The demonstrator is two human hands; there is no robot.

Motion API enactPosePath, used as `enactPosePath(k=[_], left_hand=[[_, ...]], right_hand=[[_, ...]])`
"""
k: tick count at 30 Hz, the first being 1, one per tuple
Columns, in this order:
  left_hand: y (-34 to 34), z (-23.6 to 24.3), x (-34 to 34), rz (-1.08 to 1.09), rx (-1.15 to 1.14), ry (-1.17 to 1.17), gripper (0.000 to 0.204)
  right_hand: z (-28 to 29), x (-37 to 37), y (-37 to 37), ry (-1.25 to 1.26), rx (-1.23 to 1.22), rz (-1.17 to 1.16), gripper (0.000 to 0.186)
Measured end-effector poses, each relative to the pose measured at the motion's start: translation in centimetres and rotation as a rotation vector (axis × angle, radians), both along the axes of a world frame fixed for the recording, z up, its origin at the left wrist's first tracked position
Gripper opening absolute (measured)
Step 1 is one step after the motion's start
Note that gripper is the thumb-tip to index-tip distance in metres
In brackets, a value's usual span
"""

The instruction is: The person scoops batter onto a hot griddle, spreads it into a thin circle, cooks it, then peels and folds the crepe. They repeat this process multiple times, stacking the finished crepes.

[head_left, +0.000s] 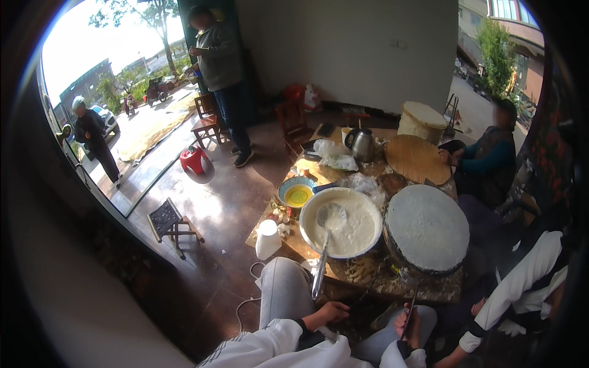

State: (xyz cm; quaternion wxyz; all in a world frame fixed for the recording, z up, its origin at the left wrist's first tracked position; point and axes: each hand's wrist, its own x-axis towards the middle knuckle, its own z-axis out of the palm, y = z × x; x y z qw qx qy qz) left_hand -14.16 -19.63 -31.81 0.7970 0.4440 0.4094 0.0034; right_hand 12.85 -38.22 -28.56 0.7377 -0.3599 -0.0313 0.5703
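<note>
My right hand (412,326) is closed around a thin, dark, stick-like tool (415,299) that points up toward the table; its exact kind is unclear. Near my knee, my left hand (333,312) has its fingers loosely curled, with nothing visible in them. Ahead of it, a large white basin (305,236) holds thick pale batter (359,222). A metal ladle (320,270) rests in the basin, its bowl in the batter and its handle over the near rim. To the basin's right, a round griddle (427,228) is covered by a pale, even layer.
A bowl (283,195) of yellow liquid, a white cup (268,239), plastic bags (336,154), a metal kettle (362,145) and a round wooden board (417,161) stand on the table. One person (491,153) sits at right; another's white sleeve (518,285) is close to my right.
</note>
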Motion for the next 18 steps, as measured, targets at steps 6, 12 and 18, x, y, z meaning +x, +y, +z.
enactPosePath(k=[6,12,18], left_hand=[[-0.1,0.7,-0.1,0.096,-0.046,-0.047,0.021],[0.7,2.1,-0.3,0.307,-0.103,0.045,0.029],[0.9,3.0,-0.5,0.284,-0.051,0.152,0.039]], right_hand=[[0.5,-0.1,-0.2,0.063,0.074,0.022,0.039],[2.7,-0.6,-0.1,0.143,0.174,0.108,0.039],[5.0,-1.2,0.0,0.071,0.182,0.101,0.037]])
